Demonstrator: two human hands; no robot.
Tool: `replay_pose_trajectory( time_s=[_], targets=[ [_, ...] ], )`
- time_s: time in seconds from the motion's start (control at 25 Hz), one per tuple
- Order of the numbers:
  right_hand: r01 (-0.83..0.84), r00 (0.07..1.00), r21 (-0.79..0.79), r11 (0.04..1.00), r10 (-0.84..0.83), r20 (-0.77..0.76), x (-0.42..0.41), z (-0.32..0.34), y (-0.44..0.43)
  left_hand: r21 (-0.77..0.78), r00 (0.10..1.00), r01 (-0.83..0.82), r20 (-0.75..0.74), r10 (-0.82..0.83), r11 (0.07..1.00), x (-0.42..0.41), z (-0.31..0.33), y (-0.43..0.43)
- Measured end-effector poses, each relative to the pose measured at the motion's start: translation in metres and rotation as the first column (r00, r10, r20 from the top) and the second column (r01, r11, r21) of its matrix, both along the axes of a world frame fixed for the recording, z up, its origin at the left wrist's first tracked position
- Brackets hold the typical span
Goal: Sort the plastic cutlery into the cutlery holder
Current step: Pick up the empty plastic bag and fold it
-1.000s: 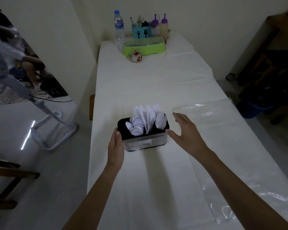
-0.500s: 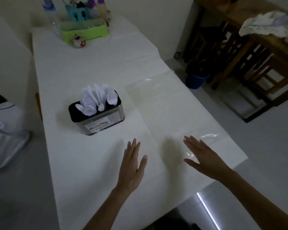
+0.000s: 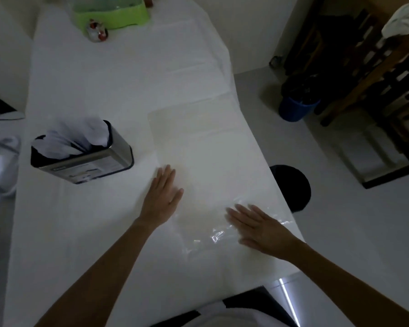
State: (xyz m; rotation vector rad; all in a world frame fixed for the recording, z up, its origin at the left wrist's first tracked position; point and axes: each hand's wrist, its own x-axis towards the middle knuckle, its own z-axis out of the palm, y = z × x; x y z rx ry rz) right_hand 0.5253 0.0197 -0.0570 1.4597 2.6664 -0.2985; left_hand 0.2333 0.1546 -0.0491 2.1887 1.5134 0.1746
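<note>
White cloth covers the long counter, which runs away toward a pale wall; grey floor lies on both sides, and dark wooden furniture stands to the right with a blue bucket beside it.

Both hands lie flat, fingers stretched out straight and only slightly spread, gripping nothing. The left hand rests palm down at the left edge of a clear plastic sheet spread on the cloth. The right hand presses palm down on the near, wrinkled part of that same sheet, close to the counter's right edge. Two bare forearms reach in from the bottom.

One cutlery holder, a dark-rimmed metal box with a label on its near side, stands on the cloth to the left of the sheet, apart from the left hand. White plastic cutlery stands bunched inside it; the pieces are too blurred to count or sort by kind.

At the far end sit one green tray and one small red-and-white object just in front of it. One round black stool shows below the counter's right edge.
</note>
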Motion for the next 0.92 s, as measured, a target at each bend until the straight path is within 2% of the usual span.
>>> replay_pose_trajectory(
  time_s=[0.16,0.28,0.36,0.44,0.52,0.6,0.64,0.72,0.84,0.92],
  targets=[
    [-0.074,0.996,0.072,0.995,0.078,-0.048,0.016,-0.019,0.009,0.005,0.983,0.063,-0.175,-0.062,0.998,0.001,-0.011,-0.001],
    [-0.133,0.973,0.156,0.979,0.158,-0.168,0.018,-0.012,0.017,-0.032,0.990,0.048,-0.131,-0.052,0.998,-0.004,-0.011,0.001],
    [-0.129,0.942,0.141,0.982,0.165,-0.291,0.026,0.005,0.020,-0.064,0.994,0.091,-0.049,-0.094,0.994,-0.012,-0.008,0.000],
    [-0.023,0.905,0.021,0.999,0.030,-0.424,0.033,0.036,0.025,-0.090,0.994,0.113,0.007,-0.113,0.989,-0.023,-0.005,-0.008],
    [0.091,0.911,-0.190,0.978,-0.159,-0.381,0.040,0.072,0.045,-0.103,0.995,0.097,0.044,-0.092,0.990,-0.023,0.000,-0.021],
    [0.113,0.920,-0.295,0.949,-0.212,-0.329,0.042,0.102,0.076,-0.141,0.986,-0.030,0.157,0.053,0.990,-0.009,0.012,-0.036],
    [0.121,0.909,-0.323,0.939,-0.235,-0.343,0.040,0.114,0.096,-0.176,0.951,-0.153,0.243,0.193,0.973,0.001,0.018,-0.041],
    [0.145,0.898,-0.353,0.924,-0.273,-0.346,0.033,0.136,0.136,-0.204,0.787,-0.413,0.411,0.460,0.888,0.020,0.027,-0.043],
    [0.134,0.930,-0.418,0.898,-0.259,-0.260,0.018,0.160,0.193,-0.171,0.602,-0.603,0.544,0.585,0.779,0.037,0.026,-0.032],
    [0.154,0.948,-0.386,0.910,-0.246,-0.200,0.009,0.164,0.234,-0.224,0.499,-0.677,0.559,0.661,0.701,0.043,0.030,-0.013]
  ],
)
